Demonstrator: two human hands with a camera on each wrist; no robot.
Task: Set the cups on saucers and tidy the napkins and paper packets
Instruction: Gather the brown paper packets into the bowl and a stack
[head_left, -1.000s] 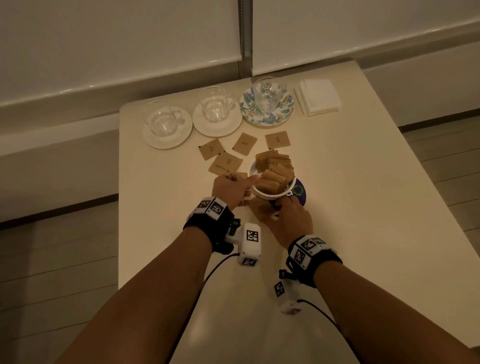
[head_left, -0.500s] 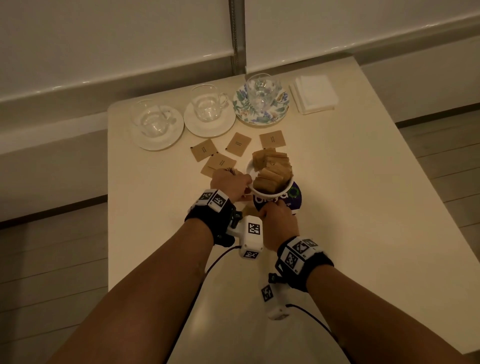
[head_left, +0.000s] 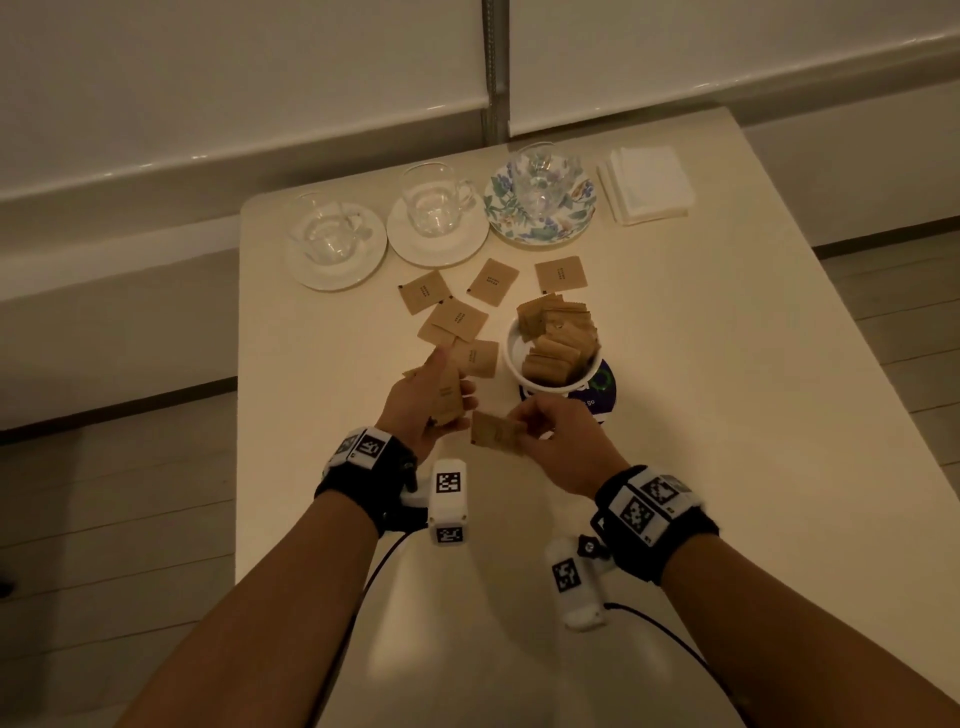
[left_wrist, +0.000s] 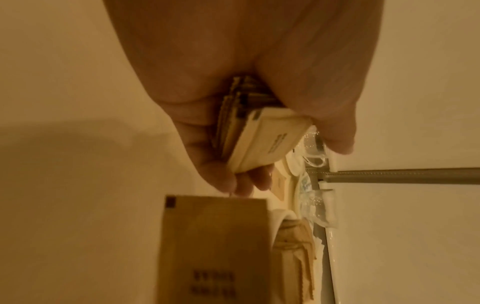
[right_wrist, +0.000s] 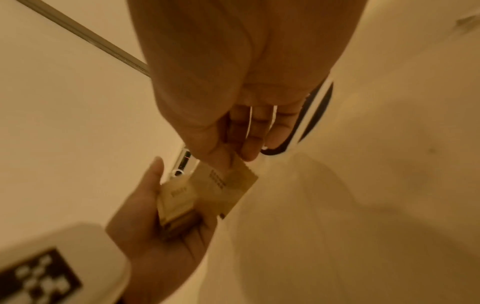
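Note:
My left hand (head_left: 451, 387) holds a small stack of brown paper packets (head_left: 448, 402) upright, thumb on top; the stack (left_wrist: 262, 142) fills the left hand (left_wrist: 280, 162) in the wrist view. My right hand (head_left: 524, 427) pinches a single packet (head_left: 496, 435) just right of that stack, also seen as the packet (right_wrist: 221, 192) between the thumb and finger of the right hand (right_wrist: 235, 159). A white bowl (head_left: 514, 353) crammed with packets stands beyond my hands. Several loose packets (head_left: 458, 319) lie left of it. Three glass cups (head_left: 436, 205) stand on saucers (head_left: 439, 249) at the back.
A stack of white napkins (head_left: 647, 184) lies at the back right, beside the floral saucer (head_left: 540, 226). The bowl rests on a dark round coaster (head_left: 602, 397). The table edge (head_left: 240, 415) runs close on the left, with wooden floor beyond it.
Both hands have risen from the table beside the bowl. The right hand has picked up one packet and holds it next to the left hand's stack, which has turned upright.

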